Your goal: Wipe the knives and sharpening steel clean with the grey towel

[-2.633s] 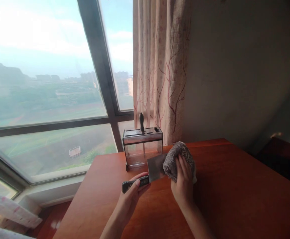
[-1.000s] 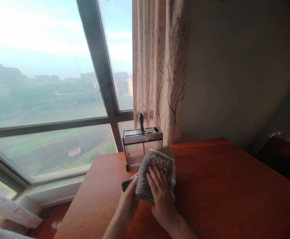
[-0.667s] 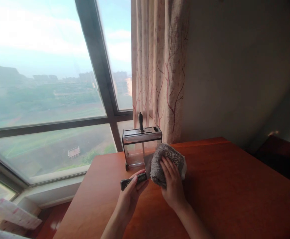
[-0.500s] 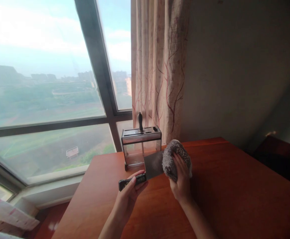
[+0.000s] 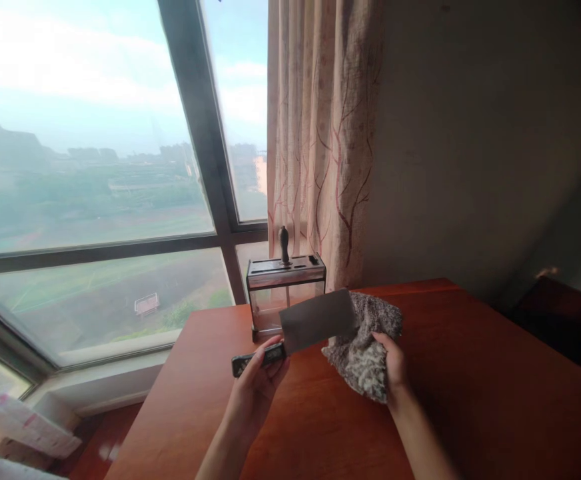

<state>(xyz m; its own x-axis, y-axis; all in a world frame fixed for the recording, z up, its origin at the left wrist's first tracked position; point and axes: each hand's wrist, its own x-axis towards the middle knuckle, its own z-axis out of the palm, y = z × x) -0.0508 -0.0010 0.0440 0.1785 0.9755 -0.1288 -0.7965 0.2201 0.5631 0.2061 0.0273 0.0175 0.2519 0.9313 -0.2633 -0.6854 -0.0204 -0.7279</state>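
Knife holder (image 5: 285,276) behind cleaver (image 5: 318,321)

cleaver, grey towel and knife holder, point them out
Cleaver (image 5: 316,323): head view, middle of the blade.
Grey towel (image 5: 361,353): head view, middle of the cloth.
Knife holder (image 5: 286,277): head view, band below the slotted top.

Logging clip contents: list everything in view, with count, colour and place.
Table: one, reddish brown, lower half
Slotted stand: one, silver and black, clear sides, on table
Tool handle: one, black, atop the stand
Cleaver: one, grey blade, black handle, centre
Cloth: one, grey and whitish, right of cleaver
Window: one, dark frame, left
Greenery: uncounted, green, outside
Curtain: one, pale with red branches, behind table
Fabric: unclear count, pale, lower left
Wall: one, grey, right
Floor: one, reddish, lower left
Dark shape: one, reddish black, far right
Left hand: one, bare, on cleaver
Right hand: one, bare, gripping cloth
Forearms: two, bare, lower edge
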